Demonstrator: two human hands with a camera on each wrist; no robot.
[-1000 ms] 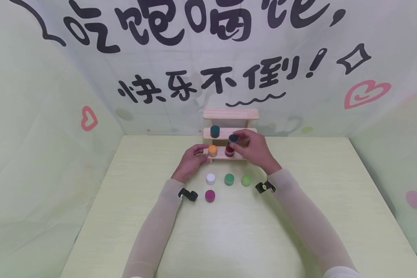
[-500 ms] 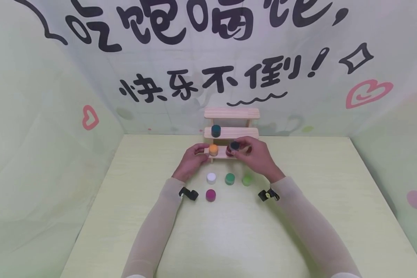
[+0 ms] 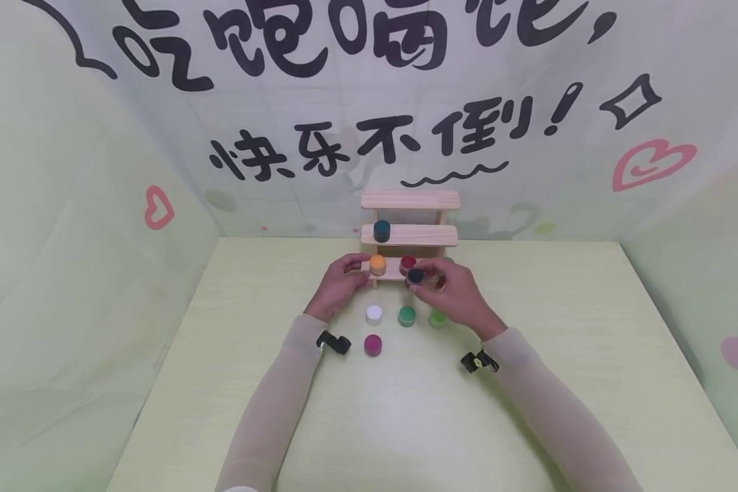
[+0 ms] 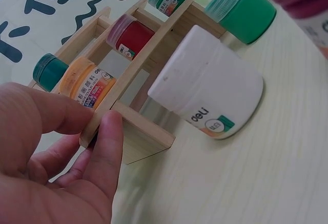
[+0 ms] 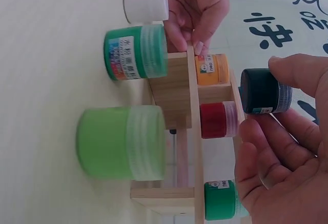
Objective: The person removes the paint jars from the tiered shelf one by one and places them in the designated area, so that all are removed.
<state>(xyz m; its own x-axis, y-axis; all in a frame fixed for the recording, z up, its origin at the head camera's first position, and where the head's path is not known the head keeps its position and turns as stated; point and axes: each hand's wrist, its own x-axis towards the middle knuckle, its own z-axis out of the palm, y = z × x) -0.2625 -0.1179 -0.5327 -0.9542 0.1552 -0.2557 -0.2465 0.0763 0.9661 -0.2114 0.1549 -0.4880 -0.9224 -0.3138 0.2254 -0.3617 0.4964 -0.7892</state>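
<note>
My left hand (image 3: 339, 285) pinches the left end of the lowest shelf of a small three-tier wooden rack (image 3: 411, 199), thumb and index finger on the board in the left wrist view. Between the thumb and fingers of my right hand (image 3: 460, 295) is a dark paint jar (image 5: 265, 90), in front of the lowest shelf in the head view. That shelf bears an orange paint jar (image 4: 88, 81) at the left, a red paint jar (image 5: 219, 120) in the middle and a green paint jar (image 5: 219, 200) at the right. A dark teal paint jar (image 3: 381, 231) stands on the middle shelf's left.
On the table (image 3: 381, 424) before the rack stand a white jar (image 3: 374, 315), a second green jar (image 3: 406, 316) and a light green jar (image 3: 437, 319) in a row. A magenta jar (image 3: 372, 345) stands nearer me. A printed cloth (image 3: 320, 82) hangs behind the rack.
My right hand has drawn the dark paint jar down and toward me, from by the middle shelf to in front of the lowest one, uncovering the red jar. My left hand keeps its grip.
</note>
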